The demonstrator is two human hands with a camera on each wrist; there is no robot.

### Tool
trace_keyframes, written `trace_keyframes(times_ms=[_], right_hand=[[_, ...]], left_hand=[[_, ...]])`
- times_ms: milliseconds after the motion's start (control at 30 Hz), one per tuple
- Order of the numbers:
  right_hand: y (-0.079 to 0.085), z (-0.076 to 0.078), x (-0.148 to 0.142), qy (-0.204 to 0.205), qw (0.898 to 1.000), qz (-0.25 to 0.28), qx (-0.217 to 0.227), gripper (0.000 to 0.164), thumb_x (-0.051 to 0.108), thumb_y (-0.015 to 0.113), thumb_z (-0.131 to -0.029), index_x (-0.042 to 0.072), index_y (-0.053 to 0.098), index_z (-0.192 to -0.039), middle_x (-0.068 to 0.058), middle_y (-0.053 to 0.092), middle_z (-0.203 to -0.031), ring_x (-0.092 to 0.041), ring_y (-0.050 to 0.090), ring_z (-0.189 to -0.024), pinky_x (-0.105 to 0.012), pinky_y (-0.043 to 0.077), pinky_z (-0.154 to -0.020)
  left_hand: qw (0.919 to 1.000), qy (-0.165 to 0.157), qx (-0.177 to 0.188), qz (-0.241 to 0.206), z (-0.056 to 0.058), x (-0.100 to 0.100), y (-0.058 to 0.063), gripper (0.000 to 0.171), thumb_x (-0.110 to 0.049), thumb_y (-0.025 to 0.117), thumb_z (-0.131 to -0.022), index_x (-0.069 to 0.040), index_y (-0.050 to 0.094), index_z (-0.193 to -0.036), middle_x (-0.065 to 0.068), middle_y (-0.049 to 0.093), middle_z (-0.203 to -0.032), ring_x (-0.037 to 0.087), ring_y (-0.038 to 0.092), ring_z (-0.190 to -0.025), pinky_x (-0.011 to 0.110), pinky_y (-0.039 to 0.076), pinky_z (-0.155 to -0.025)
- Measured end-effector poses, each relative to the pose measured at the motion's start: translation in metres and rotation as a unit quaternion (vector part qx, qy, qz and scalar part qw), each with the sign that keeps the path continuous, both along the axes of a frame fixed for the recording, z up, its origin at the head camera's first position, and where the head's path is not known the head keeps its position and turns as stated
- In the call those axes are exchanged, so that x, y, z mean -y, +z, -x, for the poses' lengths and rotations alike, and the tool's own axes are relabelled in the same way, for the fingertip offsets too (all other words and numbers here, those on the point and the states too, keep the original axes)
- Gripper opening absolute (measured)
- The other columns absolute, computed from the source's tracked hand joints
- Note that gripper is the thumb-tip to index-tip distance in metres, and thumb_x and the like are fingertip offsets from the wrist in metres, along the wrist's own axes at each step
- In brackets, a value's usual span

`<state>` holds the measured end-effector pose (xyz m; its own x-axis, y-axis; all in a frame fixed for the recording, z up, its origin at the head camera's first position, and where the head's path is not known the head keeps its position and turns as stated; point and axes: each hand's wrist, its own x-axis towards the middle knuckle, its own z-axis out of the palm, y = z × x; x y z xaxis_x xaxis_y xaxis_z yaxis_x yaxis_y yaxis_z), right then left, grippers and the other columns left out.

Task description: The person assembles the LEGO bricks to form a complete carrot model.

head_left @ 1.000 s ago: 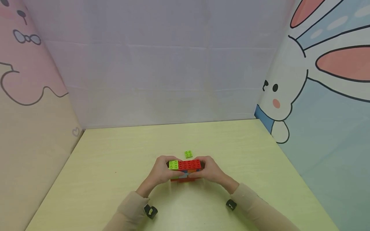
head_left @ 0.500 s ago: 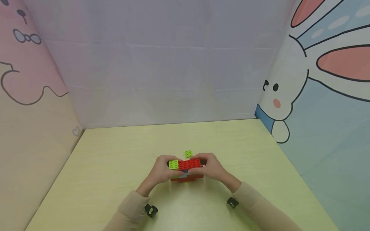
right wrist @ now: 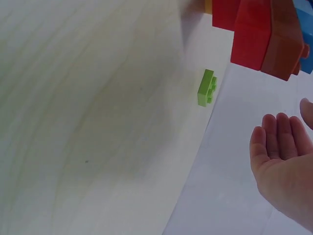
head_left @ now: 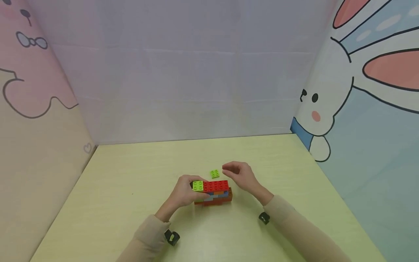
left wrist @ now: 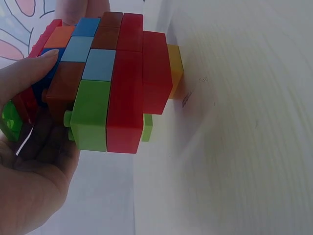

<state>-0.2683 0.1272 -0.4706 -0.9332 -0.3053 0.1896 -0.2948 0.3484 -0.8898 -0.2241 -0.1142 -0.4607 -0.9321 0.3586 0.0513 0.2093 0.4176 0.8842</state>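
A block structure of stacked toy bricks (head_left: 216, 186) in red, brown, blue, orange and green stands at the middle of the table. My left hand (head_left: 184, 191) grips its left end, thumb on the near side and fingers behind. In the left wrist view, the brick structure (left wrist: 127, 93) narrows to a yellow brick (left wrist: 175, 71) at its foot. My right hand (head_left: 240, 176) is off the structure, raised beside its far right, fingers loosely bent with nothing in them. Just left of those fingertips lies a loose green four-stud brick (head_left: 214, 174), studs up.
The pale yellow-green table (head_left: 137, 171) runs back to a white cloth wall (head_left: 183, 72). Side panels carry a pink cartoon figure (head_left: 29, 72) and a white rabbit (head_left: 322, 105). A black wrist device (head_left: 172, 237) sits by the left sleeve, another black device (head_left: 264, 218) by the right.
My right hand has let go of the structure's right end and moved up and away, toward the loose green brick. The left hand keeps its grip in about the same place.
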Motion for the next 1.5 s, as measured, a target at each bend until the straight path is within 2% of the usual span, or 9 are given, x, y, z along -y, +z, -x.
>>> trace_keyframes(times_ms=[167, 300, 633, 833, 1000, 1100, 1267, 1500], right_hand=[[-0.005, 0.009, 0.006, 0.01, 0.998, -0.053, 0.032, 0.033, 0.01, 0.073, -0.085, -0.001, 0.066, -0.115, -0.017, 0.064, -0.115, -0.029, 0.062, -0.102, -0.038, 0.049, -0.086], [-0.011, 0.017, 0.011, 0.017, 0.994, -0.091, 0.065, 0.043, 0.009, 0.075, -0.082, -0.001, 0.063, -0.122, -0.014, 0.062, -0.121, -0.03, 0.058, -0.111, -0.04, 0.048, -0.087], [-0.027, 0.035, 0.018, 0.028, 0.982, -0.161, 0.091, 0.05, 0.011, 0.076, -0.082, 0.002, 0.059, -0.128, -0.013, 0.057, -0.129, -0.03, 0.055, -0.115, -0.04, 0.047, -0.089], [-0.031, 0.041, 0.022, 0.031, 0.976, -0.2, 0.075, 0.054, 0.016, 0.078, -0.08, 0.005, 0.059, -0.129, -0.011, 0.056, -0.13, -0.031, 0.054, -0.115, -0.043, 0.045, -0.091], [-0.033, 0.044, 0.029, 0.056, 0.968, -0.239, 0.056, 0.052, 0.014, 0.076, -0.082, 0.006, 0.059, -0.13, -0.009, 0.056, -0.131, -0.03, 0.047, -0.123, -0.046, 0.037, -0.1], [-0.033, 0.043, 0.032, 0.067, 0.966, -0.246, 0.05, 0.049, 0.011, 0.074, -0.084, 0.005, 0.058, -0.13, -0.009, 0.056, -0.131, -0.029, 0.045, -0.125, -0.046, 0.033, -0.103], [-0.033, 0.041, 0.033, 0.073, 0.964, -0.255, 0.026, 0.043, 0.009, 0.071, -0.086, 0.004, 0.06, -0.127, -0.009, 0.059, -0.127, -0.029, 0.049, -0.121, -0.045, 0.035, -0.101], [-0.034, 0.039, 0.029, 0.059, 0.961, -0.268, -0.001, 0.037, 0.008, 0.07, -0.087, 0.004, 0.064, -0.123, -0.009, 0.062, -0.121, -0.028, 0.053, -0.116, -0.044, 0.039, -0.098]], left_hand=[[1.0, 0.0, 0.004, -0.004, 0.0, 0.0, 0.0, 0.035, -0.021, 0.088, -0.068, -0.015, 0.074, -0.099, -0.005, 0.068, -0.092, 0.017, 0.062, -0.081, 0.035, 0.051, -0.069], [0.9999, -0.001, 0.008, -0.007, 0.001, 0.001, -0.001, 0.034, -0.02, 0.088, -0.067, -0.016, 0.074, -0.098, -0.005, 0.068, -0.092, 0.016, 0.062, -0.082, 0.034, 0.051, -0.069], [1.0, 0.0, 0.005, 0.001, 0.0, 0.0, 0.003, 0.034, -0.021, 0.088, -0.067, -0.015, 0.074, -0.097, -0.006, 0.068, -0.09, 0.016, 0.061, -0.081, 0.033, 0.051, -0.068], [1.0, 0.0, -0.005, 0.007, 0.001, -0.001, 0.005, 0.034, -0.019, 0.088, -0.067, -0.013, 0.074, -0.097, -0.004, 0.068, -0.09, 0.016, 0.06, -0.08, 0.033, 0.05, -0.067], [0.9999, -0.001, -0.012, 0.008, 0.002, -0.001, 0.005, 0.034, -0.018, 0.089, -0.066, -0.013, 0.074, -0.096, -0.005, 0.068, -0.089, 0.016, 0.06, -0.078, 0.034, 0.05, -0.066], [0.9999, -0.001, -0.016, 0.004, 0.002, -0.001, 0.004, 0.035, -0.018, 0.089, -0.065, -0.012, 0.074, -0.096, -0.005, 0.068, -0.088, 0.016, 0.06, -0.077, 0.034, 0.05, -0.064], [0.9998, 0.001, -0.018, 0.005, 0.002, -0.001, 0.004, 0.035, -0.019, 0.089, -0.064, -0.013, 0.074, -0.095, -0.005, 0.068, -0.087, 0.016, 0.06, -0.076, 0.034, 0.05, -0.063], [0.9999, -0.001, -0.014, 0.0, 0.004, 0.001, 0.001, 0.036, -0.018, 0.09, -0.064, -0.012, 0.074, -0.096, -0.004, 0.068, -0.088, 0.015, 0.06, -0.076, 0.033, 0.05, -0.063]])
